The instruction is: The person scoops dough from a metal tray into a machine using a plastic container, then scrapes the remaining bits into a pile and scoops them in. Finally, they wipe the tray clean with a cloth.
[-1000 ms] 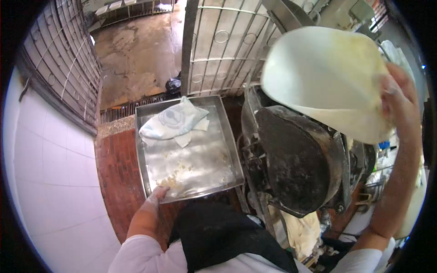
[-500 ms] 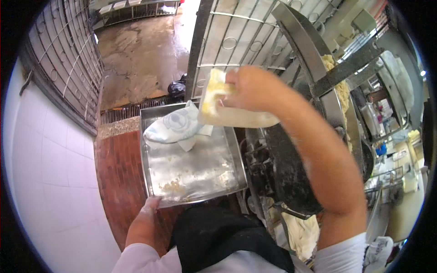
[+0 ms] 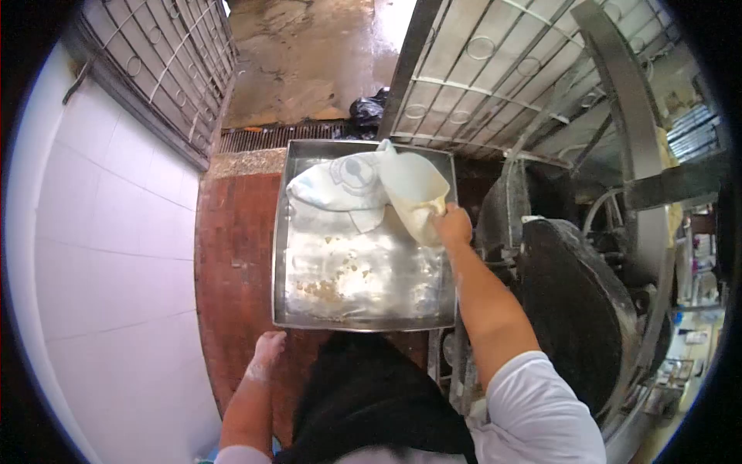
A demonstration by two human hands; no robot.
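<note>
My right hand [image 3: 454, 226] grips a whitish plastic jug [image 3: 417, 185] by its handle side, with yellow smears near the fingers. The jug is tilted at the right of a deep metal tray [image 3: 444, 305], against a white cloth [image 3: 336, 182] with a grey-blue print. Pale yellowish residue [image 3: 321, 290] lies on the tray's bottom, toward me. My left hand [image 3: 270, 346] is just off the tray's near left corner, its fingers loosely bent and holding nothing.
A white tiled wall [image 3: 116, 278] runs along the left beside a red brick floor [image 3: 232, 263]. Barred gates [image 3: 479, 85] flank the doorway, with a black bag [image 3: 367, 110] by the drain grate [image 3: 282, 138]. A large dark rounded object [image 3: 572, 301] and metal framework stand at right.
My right hand has lowered the jug from above the tray's far right side into the tray beside the cloth. My left hand has let go of the tray's near left corner.
</note>
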